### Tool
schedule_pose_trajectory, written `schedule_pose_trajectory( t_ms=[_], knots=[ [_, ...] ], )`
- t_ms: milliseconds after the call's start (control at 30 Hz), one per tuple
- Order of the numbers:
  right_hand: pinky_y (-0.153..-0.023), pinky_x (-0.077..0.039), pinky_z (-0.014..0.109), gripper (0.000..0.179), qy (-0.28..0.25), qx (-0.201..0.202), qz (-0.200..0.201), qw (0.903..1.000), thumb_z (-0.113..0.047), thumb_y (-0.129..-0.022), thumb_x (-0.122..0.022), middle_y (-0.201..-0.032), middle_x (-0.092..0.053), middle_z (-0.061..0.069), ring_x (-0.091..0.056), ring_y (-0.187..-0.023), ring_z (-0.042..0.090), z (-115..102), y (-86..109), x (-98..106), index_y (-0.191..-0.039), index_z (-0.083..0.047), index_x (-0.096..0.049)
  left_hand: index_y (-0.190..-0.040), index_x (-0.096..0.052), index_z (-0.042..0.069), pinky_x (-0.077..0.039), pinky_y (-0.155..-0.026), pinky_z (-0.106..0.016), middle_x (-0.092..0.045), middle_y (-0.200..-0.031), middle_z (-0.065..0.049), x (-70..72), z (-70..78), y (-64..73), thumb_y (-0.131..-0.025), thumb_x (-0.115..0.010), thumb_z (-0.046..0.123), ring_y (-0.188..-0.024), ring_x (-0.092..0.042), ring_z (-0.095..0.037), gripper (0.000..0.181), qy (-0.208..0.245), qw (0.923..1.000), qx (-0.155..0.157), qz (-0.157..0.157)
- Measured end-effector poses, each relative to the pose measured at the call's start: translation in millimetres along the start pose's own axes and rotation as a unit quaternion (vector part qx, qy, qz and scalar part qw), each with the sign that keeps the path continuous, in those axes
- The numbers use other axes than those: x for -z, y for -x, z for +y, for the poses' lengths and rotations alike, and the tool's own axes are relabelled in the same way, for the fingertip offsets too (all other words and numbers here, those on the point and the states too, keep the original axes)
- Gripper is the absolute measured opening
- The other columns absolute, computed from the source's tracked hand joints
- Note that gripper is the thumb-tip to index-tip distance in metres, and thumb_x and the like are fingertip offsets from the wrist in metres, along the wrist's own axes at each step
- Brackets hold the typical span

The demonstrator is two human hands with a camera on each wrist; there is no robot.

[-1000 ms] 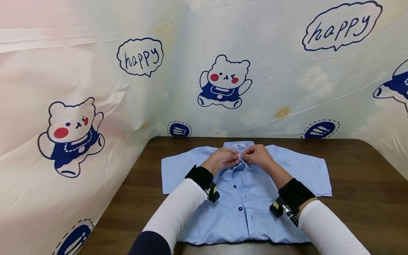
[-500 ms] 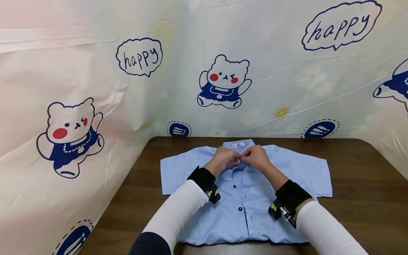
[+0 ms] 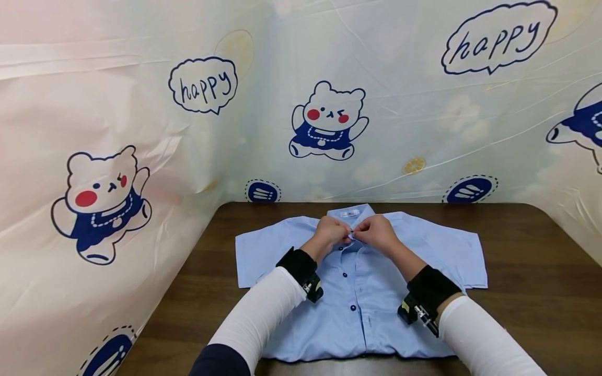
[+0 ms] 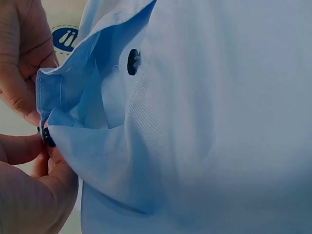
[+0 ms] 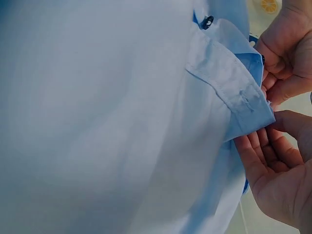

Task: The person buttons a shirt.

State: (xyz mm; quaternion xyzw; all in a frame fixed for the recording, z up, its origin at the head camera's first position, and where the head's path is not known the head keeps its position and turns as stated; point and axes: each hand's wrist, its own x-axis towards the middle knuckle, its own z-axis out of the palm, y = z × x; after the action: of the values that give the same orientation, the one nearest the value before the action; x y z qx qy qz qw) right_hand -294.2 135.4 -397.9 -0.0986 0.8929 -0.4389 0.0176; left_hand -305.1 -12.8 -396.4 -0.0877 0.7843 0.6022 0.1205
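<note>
A light-blue short-sleeved shirt (image 3: pixel 320 313) lies front up, its collar (image 3: pixel 350 213) at the far side. My left hand (image 3: pixel 331 231) pinches a dark button (image 4: pixel 48 137) at the neck, held between thumb and fingers in the left wrist view. Against it, fingertips almost meeting, my right hand (image 3: pixel 378 232) grips the edge of the opposite placket (image 5: pixel 243 100) near its stitched buttonhole. The button's fit with that buttonhole is partly hidden by the fingers. Lower down the front, dark buttons (image 3: pixel 353 308) show in a row.
The shirt is spread on a dark brown wooden table (image 3: pixel 527 250). A printed curtain (image 3: pixel 400 120) with bears and "happy" bubbles rises behind the table and along its left. A grey surface (image 3: pixel 371 365) shows below the hem.
Both hands stay at the neck with small finger shifts. The fingertips came closer together, then a dark button came into sight between them. The collar has tipped up slightly.
</note>
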Motion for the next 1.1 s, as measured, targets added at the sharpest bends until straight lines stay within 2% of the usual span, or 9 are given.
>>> schedule_pose_trajectory(
  t_ms=[267,400,467,600,733,833,933,1000,1100],
  knots=[
    [-0.065,-0.049,0.026,0.018,-0.083,-0.063,-0.034,0.9940,-0.005,-0.092,-0.061,-0.080,-0.063,0.008,-0.056,-0.073,0.018,-3.5,-3.0,2.8,-0.096,0.010,-0.070,-0.094,-0.071,-0.002,-0.055,-0.064,-0.025,-0.063,-0.093,-0.008,-1.7,2.1,2.8,-0.091,-0.062,-0.002,-0.068,-0.063,-0.015,0.010,-0.030,0.9995,-0.006,-0.006],
    [-0.066,-0.047,0.027,0.019,-0.115,-0.108,-0.056,0.9858,-0.004,-0.094,-0.054,-0.081,-0.058,0.008,-0.054,-0.074,0.019,-3.4,-5.4,2.4,-0.098,0.009,-0.067,-0.092,-0.073,0.001,-0.053,-0.062,-0.025,-0.065,-0.085,-0.006,-3.2,-1.0,0.6,-0.089,-0.067,0.000,-0.067,-0.062,-0.014,0.007,-0.082,0.9954,-0.050,0.002],
    [-0.066,-0.046,0.027,0.018,-0.141,-0.126,-0.070,0.9795,-0.003,-0.095,-0.051,-0.080,-0.055,0.007,-0.052,-0.074,0.020,-2.8,-6.4,2.6,-0.094,0.008,-0.065,-0.092,-0.074,0.002,-0.050,-0.060,-0.023,-0.064,-0.080,-0.004,-3.2,-2.1,1.2,-0.089,-0.068,0.003,-0.067,-0.060,-0.013,0.006,-0.127,0.9881,-0.086,0.006],
    [-0.065,-0.045,0.027,0.015,-0.193,-0.143,-0.088,0.9667,-0.001,-0.095,-0.049,-0.072,-0.049,0.005,-0.049,-0.070,0.018,-5.3,-6.2,4.9,-0.087,0.006,-0.059,-0.091,-0.072,0.003,-0.046,-0.056,-0.020,-0.062,-0.077,-0.001,-3.3,-2.8,2.9,-0.088,-0.067,0.004,-0.067,-0.055,-0.011,0.006,-0.214,0.9618,-0.169,0.018],
    [-0.064,-0.046,0.026,0.013,-0.240,-0.141,-0.102,0.9550,-0.002,-0.095,-0.051,-0.070,-0.049,0.005,-0.049,-0.066,0.016,-4.6,-4.9,8.0,-0.086,0.005,-0.057,-0.091,-0.071,0.004,-0.045,-0.056,-0.020,-0.063,-0.079,-0.001,-2.8,-2.1,5.8,-0.090,-0.066,0.004,-0.068,-0.055,-0.010,0.005,-0.249,0.9439,-0.215,0.026],
    [-0.062,-0.047,0.025,0.012,-0.291,-0.135,-0.135,0.9377,-0.004,-0.094,-0.053,-0.072,-0.052,0.007,-0.051,-0.064,0.016,4.6,-8.5,10.0,-0.086,0.004,-0.058,-0.088,-0.073,0.007,-0.046,-0.057,-0.021,-0.066,-0.078,0.000,-2.1,-3.2,6.3,-0.088,-0.069,0.005,-0.067,-0.058,-0.010,0.004,-0.268,0.9301,-0.247,0.048],
    [-0.062,-0.048,0.024,0.011,-0.305,-0.145,-0.148,0.9295,-0.005,-0.094,-0.054,-0.074,-0.053,0.007,-0.052,-0.064,0.015,6.1,-10.7,11.1,-0.089,0.004,-0.058,-0.085,-0.076,0.009,-0.046,-0.056,-0.020,-0.069,-0.075,0.000,-0.9,-3.8,5.1,-0.087,-0.073,0.009,-0.066,-0.061,-0.010,0.004,-0.279,0.9194,-0.267,0.072],
    [-0.062,-0.048,0.024,0.011,-0.296,-0.151,-0.145,0.9321,-0.005,-0.095,-0.053,-0.074,-0.053,0.006,-0.052,-0.064,0.014,5.9,-12.5,9.9,-0.092,0.005,-0.058,-0.085,-0.077,0.009,-0.046,-0.057,-0.020,-0.070,-0.075,0.000,1.0,-4.2,3.0,-0.086,-0.074,0.010,-0.067,-0.062,-0.009,0.003,-0.271,0.9222,-0.266,0.072],
    [-0.065,-0.049,0.025,0.016,-0.250,-0.156,-0.120,0.9481,-0.004,-0.097,-0.050,-0.076,-0.053,0.006,-0.052,-0.067,0.014,0.1,-11.3,7.9,-0.101,0.010,-0.057,-0.090,-0.078,0.009,-0.047,-0.060,-0.019,-0.071,-0.079,0.000,6.9,-5.1,-1.9,-0.087,-0.073,0.010,-0.070,-0.062,-0.009,0.006,-0.261,0.9306,-0.251,0.053]
  ],
)
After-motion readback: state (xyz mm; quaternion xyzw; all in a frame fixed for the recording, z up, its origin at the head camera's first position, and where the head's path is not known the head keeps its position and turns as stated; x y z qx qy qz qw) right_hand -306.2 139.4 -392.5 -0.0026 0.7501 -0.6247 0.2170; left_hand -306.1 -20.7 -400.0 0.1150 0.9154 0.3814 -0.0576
